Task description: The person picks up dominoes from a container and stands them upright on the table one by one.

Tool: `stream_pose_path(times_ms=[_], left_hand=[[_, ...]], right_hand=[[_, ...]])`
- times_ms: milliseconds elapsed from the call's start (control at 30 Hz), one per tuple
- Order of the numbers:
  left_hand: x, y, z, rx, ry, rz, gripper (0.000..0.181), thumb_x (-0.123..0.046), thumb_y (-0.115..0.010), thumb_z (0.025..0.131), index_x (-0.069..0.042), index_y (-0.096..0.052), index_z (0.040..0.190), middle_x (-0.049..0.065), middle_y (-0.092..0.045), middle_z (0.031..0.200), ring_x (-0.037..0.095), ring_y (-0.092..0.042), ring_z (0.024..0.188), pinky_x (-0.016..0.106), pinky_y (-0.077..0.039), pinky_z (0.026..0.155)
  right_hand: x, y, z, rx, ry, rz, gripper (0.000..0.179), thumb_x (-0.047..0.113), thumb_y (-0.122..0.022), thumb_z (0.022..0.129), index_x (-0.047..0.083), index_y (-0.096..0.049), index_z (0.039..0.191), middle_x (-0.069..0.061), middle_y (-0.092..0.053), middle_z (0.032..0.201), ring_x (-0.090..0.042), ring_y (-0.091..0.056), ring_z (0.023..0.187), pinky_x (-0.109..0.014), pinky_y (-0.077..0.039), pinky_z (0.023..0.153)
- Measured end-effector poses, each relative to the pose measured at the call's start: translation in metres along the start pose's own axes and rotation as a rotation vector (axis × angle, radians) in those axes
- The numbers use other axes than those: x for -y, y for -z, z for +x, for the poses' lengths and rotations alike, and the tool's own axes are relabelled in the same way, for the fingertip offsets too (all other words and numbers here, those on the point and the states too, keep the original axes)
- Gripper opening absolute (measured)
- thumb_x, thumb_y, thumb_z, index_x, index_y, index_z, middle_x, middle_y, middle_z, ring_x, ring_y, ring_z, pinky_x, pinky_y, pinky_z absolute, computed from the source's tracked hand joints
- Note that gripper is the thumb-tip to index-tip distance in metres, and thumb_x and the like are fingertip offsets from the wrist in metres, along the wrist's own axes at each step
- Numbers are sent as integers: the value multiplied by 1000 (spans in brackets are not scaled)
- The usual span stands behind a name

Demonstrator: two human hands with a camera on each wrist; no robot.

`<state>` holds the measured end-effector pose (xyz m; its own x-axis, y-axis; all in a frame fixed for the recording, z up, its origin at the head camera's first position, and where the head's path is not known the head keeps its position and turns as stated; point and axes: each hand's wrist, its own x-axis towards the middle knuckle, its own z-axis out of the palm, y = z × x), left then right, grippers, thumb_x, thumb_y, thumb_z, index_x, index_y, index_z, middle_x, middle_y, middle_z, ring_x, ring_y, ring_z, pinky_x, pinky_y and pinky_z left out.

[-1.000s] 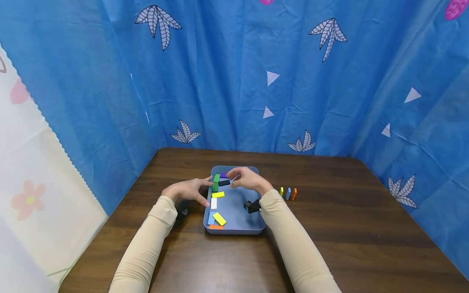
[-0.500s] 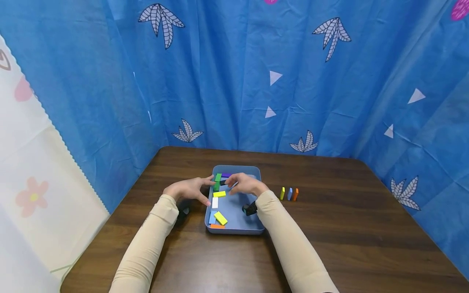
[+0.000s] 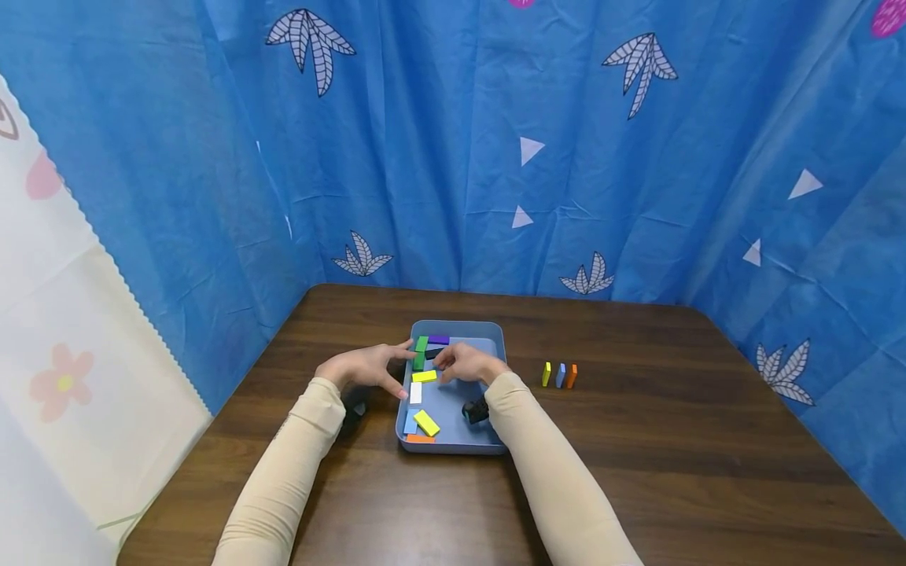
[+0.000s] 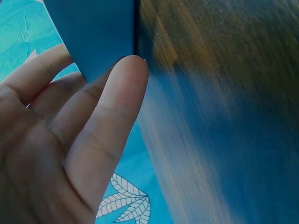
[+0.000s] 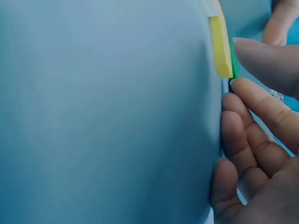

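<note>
Overhanging a smooth tray (image 3: 453, 449), right fingers (image 5: 261, 100) curve beside an oblong black block (image 3: 430, 354).

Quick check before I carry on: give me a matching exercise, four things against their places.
1. left hand
2. right hand
3. purple block
4. row of three blocks

A. on the table, right of the tray
B. over the tray's floor
C. at the tray's left edge
D. inside the tray, far end

Pairs: 1-C; 2-B; 3-D; 4-A
</note>
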<state>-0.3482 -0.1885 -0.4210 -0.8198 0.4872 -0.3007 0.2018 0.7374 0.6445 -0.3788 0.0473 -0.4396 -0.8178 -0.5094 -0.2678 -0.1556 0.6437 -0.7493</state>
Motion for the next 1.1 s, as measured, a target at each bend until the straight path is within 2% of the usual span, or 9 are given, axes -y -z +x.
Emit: stream_pose_path(times_ms=[233, 600, 933, 1100], left_hand=[[-1, -1, 0, -2, -9, 1, 87, -33, -84, 81, -14, -41, 154, 7, -9, 170, 40, -16, 154, 66, -23, 118], [-2, 0, -1, 1, -10, 12, 87, -33, -83, 82, -13, -40, 154, 7, -8, 171, 40, -15, 154, 67, -23, 118], [-2, 0, 1, 0, -15, 13, 87, -34, -83, 81, -13, -40, 154, 7, -9, 171, 41, -15, 154, 67, -22, 118], [-2, 0, 1, -1, -14, 1, 88, -32, -84, 81, -12, -40, 154, 7, -8, 171, 40, -14, 154, 66, -22, 119]], right_hand=[[2, -5, 0, 1, -10, -19, 32, 12, -75, 89, 7, -68, 120, -7, -63, 113, -20, -53, 100, -37, -50, 98], [7, -15, 6, -54, -21, -39, 24, 10, -77, 87, 9, -67, 108, -6, -60, 98, -21, -53, 91, -32, -47, 82], [6, -14, 4, -52, -10, -53, 10, 8, -75, 89, 7, -70, 98, -6, -63, 92, -19, -53, 84, -28, -47, 76], [5, -14, 4, -47, -2, -57, 9, 9, -75, 89, 8, -71, 97, -5, -64, 92, -19, -54, 84, -29, -47, 76]])
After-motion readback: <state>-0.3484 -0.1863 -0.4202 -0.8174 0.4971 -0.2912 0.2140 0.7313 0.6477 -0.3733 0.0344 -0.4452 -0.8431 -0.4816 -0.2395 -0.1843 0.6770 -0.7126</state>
